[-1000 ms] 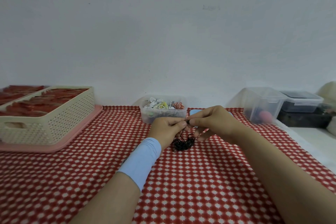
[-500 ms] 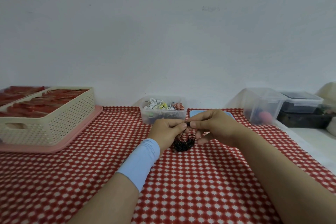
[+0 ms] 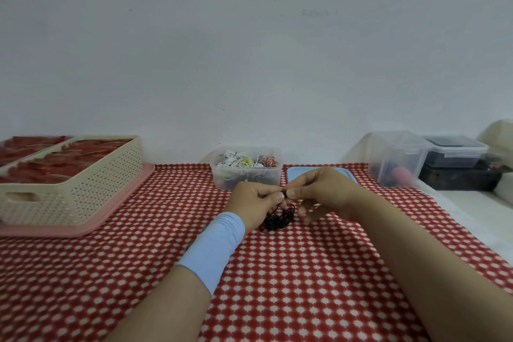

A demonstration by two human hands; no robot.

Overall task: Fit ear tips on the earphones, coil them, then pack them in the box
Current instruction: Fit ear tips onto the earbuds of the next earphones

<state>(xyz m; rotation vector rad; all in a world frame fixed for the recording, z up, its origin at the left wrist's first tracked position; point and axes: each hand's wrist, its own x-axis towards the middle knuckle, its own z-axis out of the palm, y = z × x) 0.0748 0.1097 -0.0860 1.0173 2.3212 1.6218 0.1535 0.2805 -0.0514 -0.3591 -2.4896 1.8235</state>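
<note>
At far left our cream basket sits on a pink tray and is filled with red packets. A clear tub at centre back holds coiled sets in white, yellow and red, with darker ones lower down. A blue lid lies flat just right of it. Further right, a second clear tub has a pink lump at its bottom; what else is in it we cannot tell. Beside that, a lidded box with dark contents rests on a black case.

Our hands meet over the red checked cloth, in front of the centre tub. Our left hand, with a pale blue cuff on the wrist, and our right hand both pinch one small black end of the earphones between thumb and forefinger, fingertips touching. The rest of the cord hangs from that pinch and lies in a loose black heap on the cloth, just below and between the two hands. The held stretch runs roughly up and down; the heap has no clear long axis, and the pinched end is too small to tell which way it points
</note>
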